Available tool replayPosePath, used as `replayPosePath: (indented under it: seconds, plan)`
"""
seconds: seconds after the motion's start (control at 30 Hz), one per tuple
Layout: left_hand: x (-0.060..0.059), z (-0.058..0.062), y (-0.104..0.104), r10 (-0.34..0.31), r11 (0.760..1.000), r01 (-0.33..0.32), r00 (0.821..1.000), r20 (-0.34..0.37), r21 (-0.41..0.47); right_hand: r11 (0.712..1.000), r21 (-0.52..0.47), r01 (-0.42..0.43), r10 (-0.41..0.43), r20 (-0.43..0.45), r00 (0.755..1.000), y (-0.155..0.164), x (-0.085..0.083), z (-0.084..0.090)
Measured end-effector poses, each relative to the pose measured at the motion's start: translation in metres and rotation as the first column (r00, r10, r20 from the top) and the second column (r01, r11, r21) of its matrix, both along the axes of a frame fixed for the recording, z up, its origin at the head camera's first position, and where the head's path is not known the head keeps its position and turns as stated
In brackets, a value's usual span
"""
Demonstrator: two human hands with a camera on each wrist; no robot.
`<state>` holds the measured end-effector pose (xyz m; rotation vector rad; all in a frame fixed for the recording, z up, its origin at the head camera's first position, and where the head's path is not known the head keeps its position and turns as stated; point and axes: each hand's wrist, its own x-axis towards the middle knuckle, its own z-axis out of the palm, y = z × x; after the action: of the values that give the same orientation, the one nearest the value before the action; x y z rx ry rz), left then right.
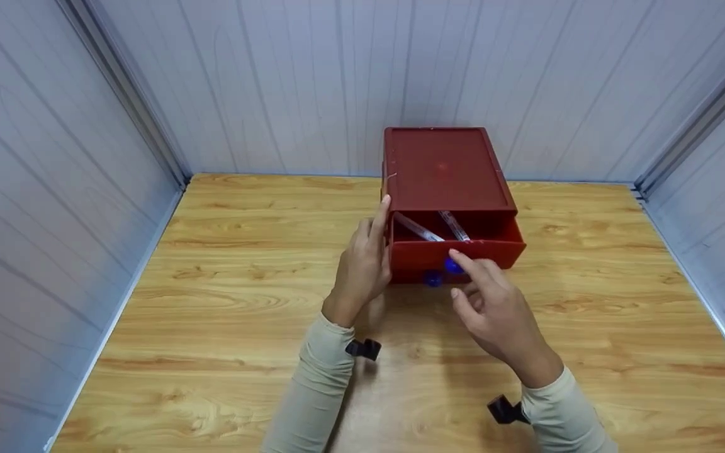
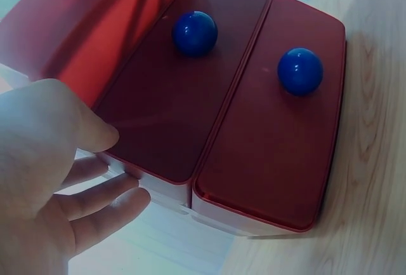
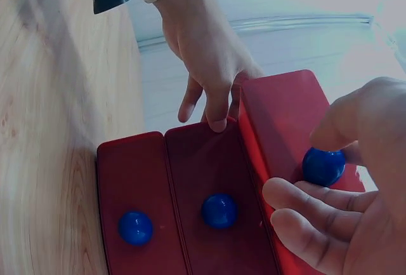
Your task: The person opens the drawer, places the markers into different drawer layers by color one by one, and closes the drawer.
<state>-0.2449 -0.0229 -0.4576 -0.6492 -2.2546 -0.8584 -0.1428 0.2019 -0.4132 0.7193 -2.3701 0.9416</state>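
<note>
Red plastic, smooth and glossy, makes up the small drawer chest (image 1: 443, 170) standing at the centre of the frame on the pale wood-grain tabletop (image 1: 224, 302). Its top drawer (image 1: 457, 250) is pulled partway out, and two clear tubes (image 1: 418, 227) lie slantwise inside; the two lower drawers look shut. So the opening seems partly done, with the drawer not fully out. The right hand (image 1: 494, 308) has its curled thumb and forefinger about the round blue knob (image 3: 323, 166) of that top drawer. The left hand (image 1: 362, 267) rests with relaxed, straight fingers against the chest's left side, holding nothing. The lower knobs (image 2: 195, 32) are glossy blue balls.
</note>
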Motion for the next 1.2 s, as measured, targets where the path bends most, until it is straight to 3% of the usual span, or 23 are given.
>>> replayPosePath:
  seconds: [0.33, 0.8, 1.2]
  plan:
    - [0.000, 0.000, -0.001, -0.003, 1.000, 0.003, 1.000, 0.000, 0.007, 0.994, -0.096, 0.050, -0.032, 0.182, 0.983, -0.001, -0.002, 0.001]
    - [0.000, 0.000, -0.002, -0.003, 1.000, 0.003, 1.000, 0.009, -0.004, 0.983, -0.166, 0.077, -0.041, 0.210, 0.977, -0.003, -0.008, -0.003]
    - [0.000, 0.000, -0.001, 0.014, 0.999, -0.014, 1.000, -0.007, -0.032, 0.974, -0.214, 0.068, -0.001, 0.298, 0.954, -0.002, -0.013, -0.007]
